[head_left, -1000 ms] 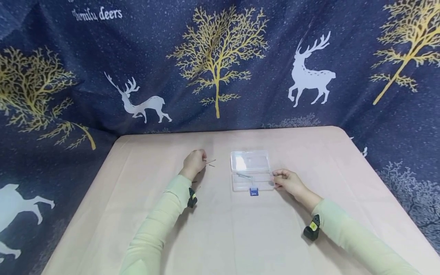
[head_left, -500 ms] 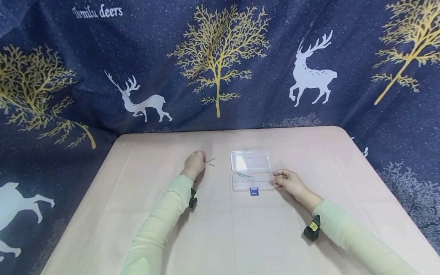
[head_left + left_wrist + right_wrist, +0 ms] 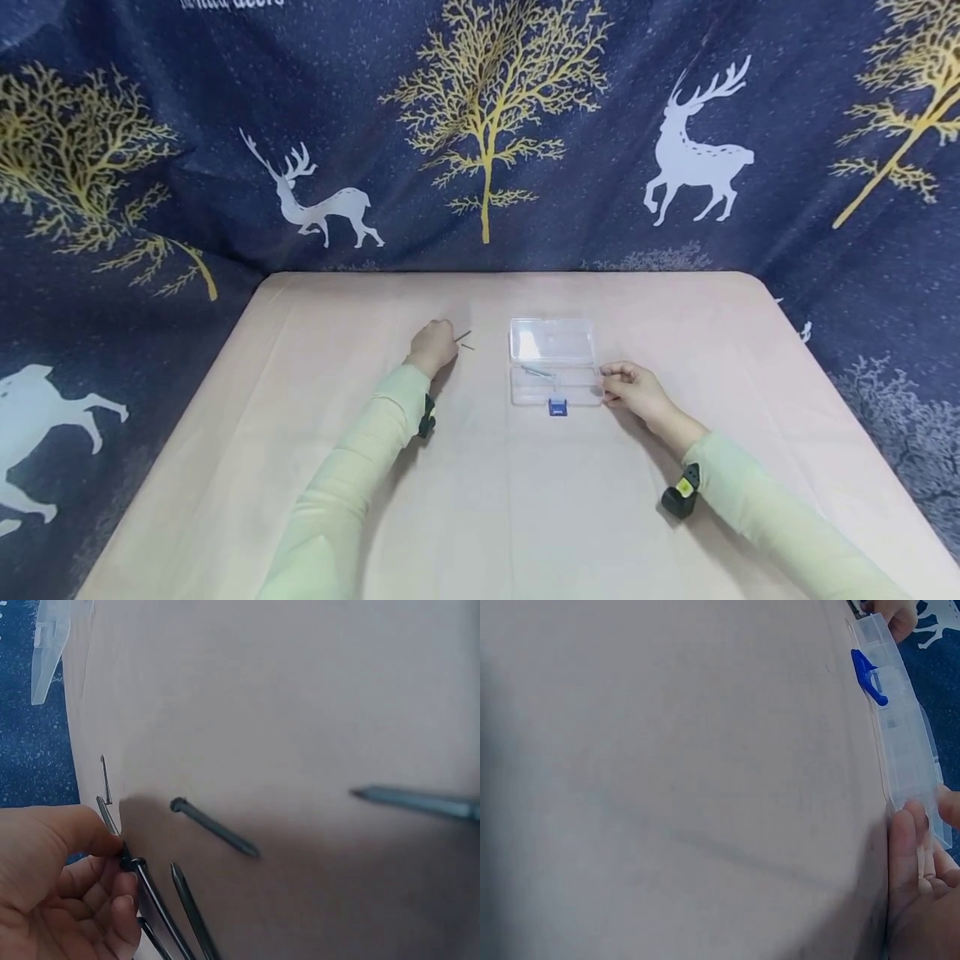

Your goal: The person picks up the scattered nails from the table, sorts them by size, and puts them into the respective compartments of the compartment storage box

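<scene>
My left hand point(image 3: 433, 346) is low over the table's left side, among dark metal nails. In the left wrist view, its thumb and curled fingertips pinch at a nail point(image 3: 108, 815) that sticks out past them. A short nail point(image 3: 217, 829) lies on the cloth to the right of the fingers, and several longer ones lie below it. A clear plastic box point(image 3: 517, 398) stands with its lid point(image 3: 562, 337) raised, and a few silvery nails point(image 3: 537, 372) lie inside. My right hand point(image 3: 633, 390) holds the box's right end between thumb and fingers.
A blue latch point(image 3: 557, 407) hangs at the box's front edge. Another nail point(image 3: 412, 801) points in from the right of the left wrist view. Pale cloth point(image 3: 480, 500) covers the table; a dark blue curtain point(image 3: 420, 150) with deer and trees rises behind it.
The head view has tilted down a little. My left hand has moved slightly away from me, toward the nails. My right hand keeps its place at the box.
</scene>
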Tool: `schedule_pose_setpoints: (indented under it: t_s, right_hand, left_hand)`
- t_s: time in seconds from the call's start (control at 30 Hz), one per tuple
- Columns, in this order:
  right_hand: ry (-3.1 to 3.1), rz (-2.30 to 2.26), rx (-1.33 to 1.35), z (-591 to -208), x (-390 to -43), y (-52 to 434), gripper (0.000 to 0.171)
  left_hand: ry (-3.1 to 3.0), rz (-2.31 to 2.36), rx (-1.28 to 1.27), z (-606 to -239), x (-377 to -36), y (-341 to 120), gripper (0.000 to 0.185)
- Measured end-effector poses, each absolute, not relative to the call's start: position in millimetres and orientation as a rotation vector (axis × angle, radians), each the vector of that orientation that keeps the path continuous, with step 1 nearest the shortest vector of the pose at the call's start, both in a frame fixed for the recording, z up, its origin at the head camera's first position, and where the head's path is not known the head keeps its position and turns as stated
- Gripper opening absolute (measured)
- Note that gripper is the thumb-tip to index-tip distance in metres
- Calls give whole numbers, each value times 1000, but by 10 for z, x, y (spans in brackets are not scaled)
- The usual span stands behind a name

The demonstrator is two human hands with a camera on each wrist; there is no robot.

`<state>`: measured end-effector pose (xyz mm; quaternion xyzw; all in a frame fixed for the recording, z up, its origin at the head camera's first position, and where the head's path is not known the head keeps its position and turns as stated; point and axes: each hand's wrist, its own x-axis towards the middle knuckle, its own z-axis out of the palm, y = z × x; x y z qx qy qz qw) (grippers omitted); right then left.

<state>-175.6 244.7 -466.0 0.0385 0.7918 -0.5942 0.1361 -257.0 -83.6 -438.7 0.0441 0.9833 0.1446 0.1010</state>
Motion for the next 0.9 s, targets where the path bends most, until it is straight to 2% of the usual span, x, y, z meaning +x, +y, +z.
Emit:
schedule_pose_setpoints:
  t_s: [0.27,0.9]
  right_hand:
    - [2304,-1709,114,-4658,-1772,2446,43]
    - [2314,-1703,108,-4647,-1747,2430,44]
  left_hand:
    - [2909,398,106,-4370,-2562,-852,22]
    - [2928,586,201,-4297,-2527,-945,13]
